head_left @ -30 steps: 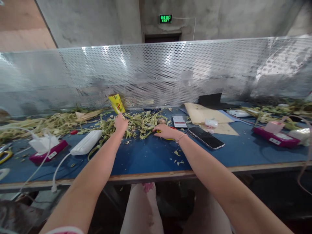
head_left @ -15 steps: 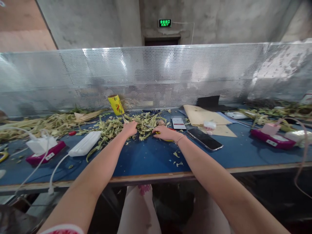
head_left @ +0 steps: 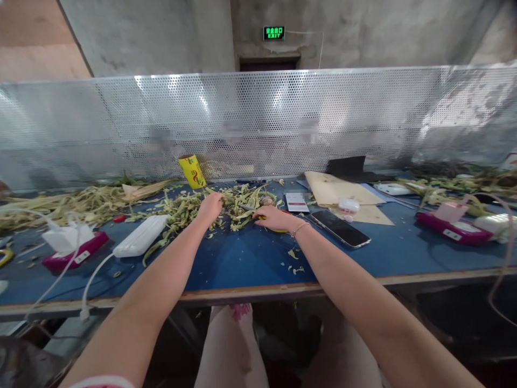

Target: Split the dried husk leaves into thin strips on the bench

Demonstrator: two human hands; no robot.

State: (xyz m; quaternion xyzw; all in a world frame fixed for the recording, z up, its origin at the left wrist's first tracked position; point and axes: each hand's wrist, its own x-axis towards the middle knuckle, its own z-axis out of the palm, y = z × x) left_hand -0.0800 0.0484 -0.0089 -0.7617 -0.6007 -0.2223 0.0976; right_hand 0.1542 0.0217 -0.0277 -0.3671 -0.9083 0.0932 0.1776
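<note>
A heap of dried, pale green plant trimmings (head_left: 181, 209) lies on the blue table. My left hand (head_left: 210, 208) is in this heap with its fingers curled closed. What they pinch is hidden among the leaves. My right hand (head_left: 271, 216) is wrapped around a pair of scissors (head_left: 263, 217) with yellow and red handles. The blades (head_left: 246, 208) point left towards my left hand, over the trimmings. Just behind my right hand sits a small brownish round thing (head_left: 265, 200) that I cannot make out.
A yellow cardboard tube (head_left: 192, 171) leans by the perforated metal screen (head_left: 266, 124). A phone (head_left: 340, 228), a card (head_left: 296, 202) and brown paper (head_left: 343, 189) lie on the right. A white power bank (head_left: 140, 236) and magenta power strips (head_left: 76, 252) with cables flank my arms.
My left hand has moved slightly left and turned, its fingertips now deeper behind the hand. The right hand keeps its place with the scissors, whose blades show more clearly.
</note>
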